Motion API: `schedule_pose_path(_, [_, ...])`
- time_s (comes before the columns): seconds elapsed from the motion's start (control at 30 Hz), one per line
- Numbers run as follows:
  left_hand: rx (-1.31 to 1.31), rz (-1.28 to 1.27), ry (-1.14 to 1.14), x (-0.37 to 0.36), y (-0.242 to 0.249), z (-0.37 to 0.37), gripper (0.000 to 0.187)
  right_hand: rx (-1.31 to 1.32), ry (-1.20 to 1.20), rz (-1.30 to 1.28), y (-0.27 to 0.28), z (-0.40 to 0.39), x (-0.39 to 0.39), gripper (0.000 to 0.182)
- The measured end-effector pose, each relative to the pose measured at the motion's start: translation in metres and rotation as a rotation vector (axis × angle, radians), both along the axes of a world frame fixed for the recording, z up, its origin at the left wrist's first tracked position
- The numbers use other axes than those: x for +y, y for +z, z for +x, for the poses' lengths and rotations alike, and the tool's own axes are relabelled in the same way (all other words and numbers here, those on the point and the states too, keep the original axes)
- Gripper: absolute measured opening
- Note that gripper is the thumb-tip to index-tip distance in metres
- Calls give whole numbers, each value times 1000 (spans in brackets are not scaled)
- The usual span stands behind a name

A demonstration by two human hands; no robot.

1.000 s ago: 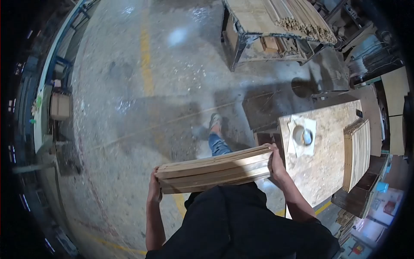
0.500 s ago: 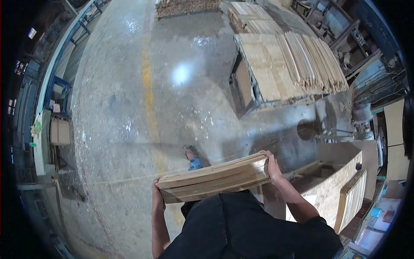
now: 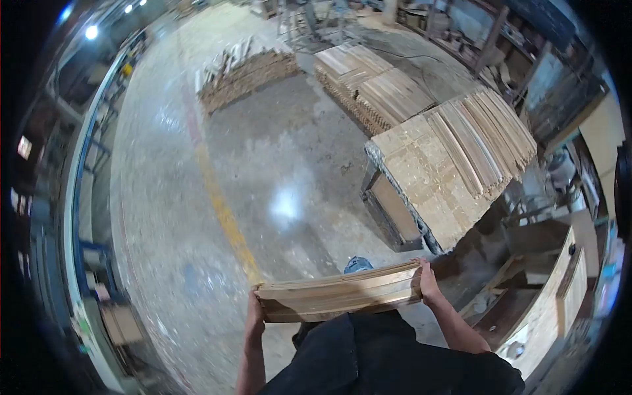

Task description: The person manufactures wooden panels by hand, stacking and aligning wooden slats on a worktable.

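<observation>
A bundle of thin wooden boards is held level in front of my waist. My left hand closes round its left end, and my right hand grips its right end. Beyond the bundle to the right is a table with a pale, worn wooden top. Many long strips of wood lie side by side on the table's right part. Neither hand touches the table.
Low stacks of boards stand on the floor behind the table, and another pile lies farther left. A yellow line runs along the concrete floor. At the lower right is a wooden bin; a long machine frame borders the left.
The view has tilted up and turned, so the table and floor stacks show lower and more fully. Both hands still hold the bundle, which now appears lower and more level.
</observation>
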State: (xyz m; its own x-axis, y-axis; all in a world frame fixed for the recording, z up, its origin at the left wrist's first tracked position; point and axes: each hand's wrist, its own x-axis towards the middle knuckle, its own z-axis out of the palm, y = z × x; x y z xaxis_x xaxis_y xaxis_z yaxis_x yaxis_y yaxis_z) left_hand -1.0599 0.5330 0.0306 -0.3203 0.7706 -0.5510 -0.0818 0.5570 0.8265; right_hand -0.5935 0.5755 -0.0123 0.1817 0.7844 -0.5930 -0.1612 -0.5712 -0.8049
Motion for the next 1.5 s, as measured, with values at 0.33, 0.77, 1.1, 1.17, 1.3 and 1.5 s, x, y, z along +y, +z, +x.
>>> schedule_pose_path(0.33, [11,-75,-10,327,9,-48,50,-163,-99,-26,-15,-54,276,57])
schedule_pose_path(0.77, [-47,-178,-16,726,-37,-107,53,-231,-120,-106,-49,-96,664,62])
schedule_pose_path(1.1, [221,-83,-546,1174,-2,-83,59,82,-694,-325,-67,-161,851,75])
schedule_pose_path(1.17, [197,-56,-645,1248,-33,-72,57,164,-788,-267,-43,-169,891,73])
schedule_pose_path(1.3, [168,-76,-757,1366,-53,-19,54,208,-978,-246,-76,-156,977,66])
schedule_pose_path(1.5, [268,-275,-766,1516,-102,29,50,95,-985,-359,-27,-102,1134,64])
